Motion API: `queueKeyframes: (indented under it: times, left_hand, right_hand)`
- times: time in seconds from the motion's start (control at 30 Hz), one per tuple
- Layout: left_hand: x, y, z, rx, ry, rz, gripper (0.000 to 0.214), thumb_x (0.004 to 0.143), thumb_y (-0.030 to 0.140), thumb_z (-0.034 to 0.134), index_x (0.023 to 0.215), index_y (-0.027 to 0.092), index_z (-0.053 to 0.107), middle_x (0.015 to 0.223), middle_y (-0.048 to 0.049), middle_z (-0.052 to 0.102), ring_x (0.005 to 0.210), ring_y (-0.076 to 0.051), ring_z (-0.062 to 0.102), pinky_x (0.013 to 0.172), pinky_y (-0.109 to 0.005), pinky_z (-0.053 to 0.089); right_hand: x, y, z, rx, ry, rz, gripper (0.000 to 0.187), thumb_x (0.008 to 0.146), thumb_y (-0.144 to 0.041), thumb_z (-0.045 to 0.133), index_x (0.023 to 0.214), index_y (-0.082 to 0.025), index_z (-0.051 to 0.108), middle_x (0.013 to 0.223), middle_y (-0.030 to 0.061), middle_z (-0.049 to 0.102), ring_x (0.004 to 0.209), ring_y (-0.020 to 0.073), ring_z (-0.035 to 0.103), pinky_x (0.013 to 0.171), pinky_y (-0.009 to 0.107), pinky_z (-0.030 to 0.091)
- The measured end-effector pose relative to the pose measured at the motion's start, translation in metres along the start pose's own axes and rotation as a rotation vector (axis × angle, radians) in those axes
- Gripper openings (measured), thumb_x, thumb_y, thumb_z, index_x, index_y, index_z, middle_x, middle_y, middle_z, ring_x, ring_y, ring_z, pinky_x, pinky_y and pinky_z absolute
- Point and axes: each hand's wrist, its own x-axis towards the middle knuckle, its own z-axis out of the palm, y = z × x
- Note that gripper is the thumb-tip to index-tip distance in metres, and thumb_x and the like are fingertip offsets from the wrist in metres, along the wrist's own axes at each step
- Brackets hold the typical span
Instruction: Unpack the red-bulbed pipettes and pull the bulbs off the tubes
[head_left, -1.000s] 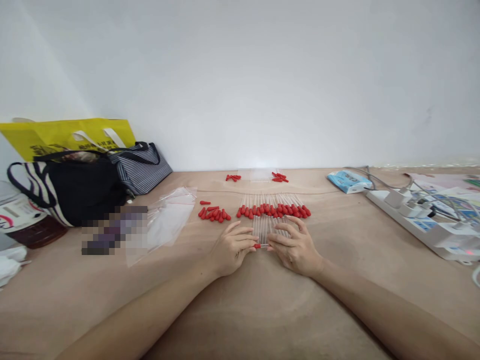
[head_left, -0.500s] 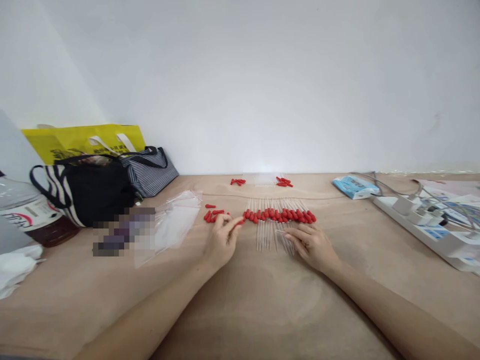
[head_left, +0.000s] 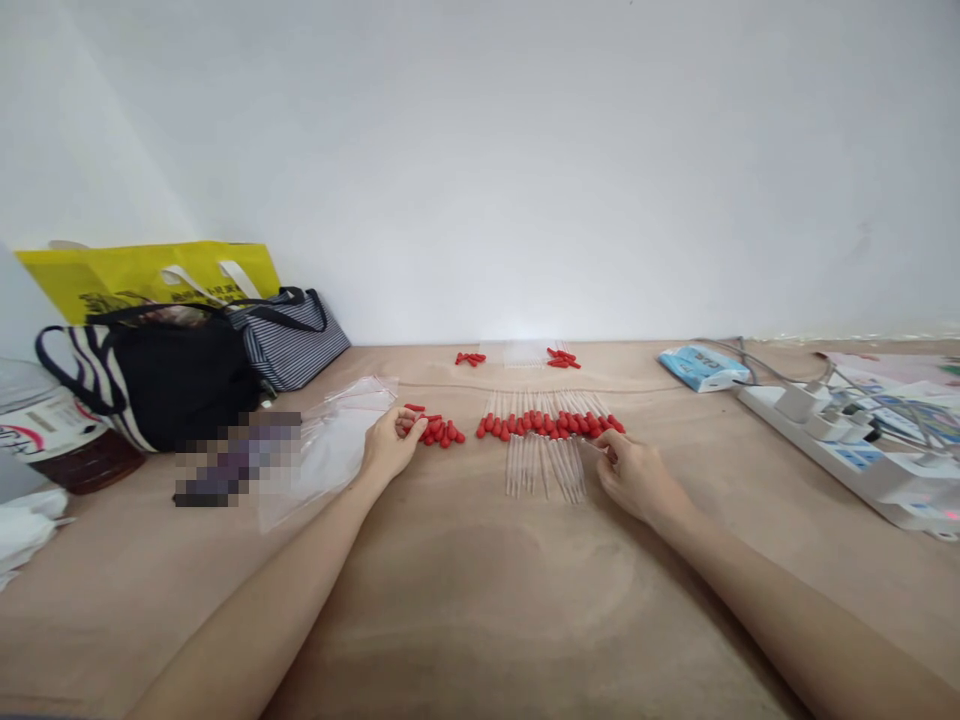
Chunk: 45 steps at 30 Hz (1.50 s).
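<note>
My left hand [head_left: 391, 440] is at the left edge of a small pile of red rubber bulbs [head_left: 448, 433], its fingers curled and its fingertips pinching at a bulb there. My right hand [head_left: 628, 472] is closed, with thumb and forefinger pinching a thin clear glass dropper tube [head_left: 591, 443]. Just left of that hand lies a row of loose clear tubes [head_left: 544, 468], side by side and without bulbs. Beyond them stretches a long row of droppers with red bulbs [head_left: 551, 425], their clear stems pointing towards the wall.
Near the wall lie two small groups of red bulbs [head_left: 471, 358] beside a clear bag [head_left: 525, 352]. Plastic zip bags [head_left: 330, 440], a black bag [head_left: 176, 385], a striped bag [head_left: 289, 340] and a bottle [head_left: 75, 440] are at left; tissues [head_left: 701, 368] and a power strip [head_left: 847, 455] at right.
My left hand has moved left from beside the dropper row to the bulb pile. My right hand has shifted slightly up and right, away from the loose tubes. The view has shifted a little.
</note>
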Motion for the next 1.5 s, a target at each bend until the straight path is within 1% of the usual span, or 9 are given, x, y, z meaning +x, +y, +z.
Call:
queueKeyframes:
  times: [0.1,0.27,0.5,0.67,0.8,1.0,1.13,1.33,1.5]
  left_hand:
    - [-0.002,0.004,-0.003,0.059,0.038,0.044,0.023,0.07,0.038,0.053,0.076,0.017,0.059,0.072,-0.0029,0.063,0.068,-0.017,0.057,0.066,-0.028,0.045]
    - [-0.012,0.022,-0.003,0.242,0.134,0.312,0.021,0.076,0.033,0.048,0.076,0.018,0.062,0.082,-0.005,0.062,0.082,-0.021,0.052,0.081,-0.035,0.038]
    - [-0.016,0.06,0.016,0.415,-0.208,0.461,0.025,0.072,0.037,0.056,0.091,0.022,0.062,0.097,-0.0053,0.059,0.096,-0.025,0.048,0.081,-0.039,0.034]
    - [-0.007,0.067,0.026,0.441,-0.356,0.474,0.025,0.073,0.037,0.055,0.092,0.021,0.059,0.09,-0.0031,0.064,0.093,-0.025,0.05,0.08,-0.042,0.031]
    - [-0.006,0.066,0.032,0.405,-0.308,0.448,0.022,0.072,0.029,0.054,0.092,0.02,0.058,0.08,-0.0034,0.066,0.088,-0.025,0.053,0.08,-0.041,0.032]
    - [-0.019,0.067,0.025,0.325,-0.023,0.366,0.03,0.068,0.019,0.052,0.098,0.016,0.054,0.072,-0.0041,0.064,0.085,-0.026,0.054,0.077,-0.039,0.038]
    - [-0.039,0.064,0.016,0.148,0.085,0.418,0.028,0.072,0.018,0.05,0.099,0.016,0.051,0.076,-0.0033,0.062,0.079,-0.02,0.058,0.077,-0.034,0.043]
    - [-0.067,0.059,0.02,-0.096,-0.176,0.736,0.028,0.079,0.019,0.047,0.107,0.019,0.046,0.088,-0.0032,0.064,0.08,-0.014,0.062,0.075,-0.025,0.048]
    - [-0.074,0.064,0.026,-0.168,-0.25,0.866,0.023,0.08,0.017,0.047,0.104,0.018,0.05,0.09,-0.004,0.064,0.081,-0.013,0.062,0.073,-0.023,0.05]
  right_hand:
    - [-0.001,0.0,0.001,-0.015,-0.017,0.019,0.018,0.068,-0.009,0.04,0.076,-0.017,0.053,0.069,0.0051,0.061,0.061,0.0166,0.057,0.055,0.025,0.04]
    - [-0.001,-0.002,0.009,0.043,-0.001,0.002,0.022,0.067,-0.006,0.04,0.077,-0.014,0.057,0.078,0.0087,0.058,0.069,0.0173,0.057,0.064,0.027,0.044]
    - [0.002,-0.003,0.021,0.129,0.021,-0.079,0.026,0.072,-0.008,0.038,0.079,-0.014,0.062,0.08,0.0092,0.053,0.073,0.0171,0.053,0.071,0.03,0.046]
    - [0.001,-0.002,0.025,0.154,0.036,-0.101,0.027,0.077,-0.012,0.037,0.087,-0.012,0.062,0.083,0.0105,0.053,0.079,0.0186,0.053,0.077,0.033,0.046]
    - [0.001,0.0,0.027,0.165,0.082,-0.129,0.028,0.076,-0.01,0.036,0.085,-0.012,0.062,0.08,0.0105,0.054,0.077,0.0191,0.053,0.075,0.034,0.047]
    - [0.005,0.003,0.02,0.186,0.146,-0.156,0.025,0.078,-0.012,0.037,0.088,-0.014,0.06,0.083,0.0102,0.056,0.078,0.0188,0.054,0.071,0.034,0.047]
    - [0.006,0.001,0.014,0.198,0.202,-0.185,0.021,0.08,-0.019,0.042,0.094,-0.017,0.057,0.087,0.0083,0.058,0.082,0.0191,0.055,0.078,0.037,0.045]
    - [0.001,-0.015,0.005,0.083,0.235,-0.337,0.038,0.08,-0.03,0.049,0.116,-0.018,0.049,0.109,0.0116,0.053,0.101,0.0228,0.048,0.087,0.042,0.038]
    - [-0.002,-0.028,0.001,-0.016,0.144,-0.503,0.029,0.079,-0.037,0.052,0.105,-0.025,0.059,0.116,0.0075,0.053,0.107,0.0235,0.044,0.091,0.045,0.031]
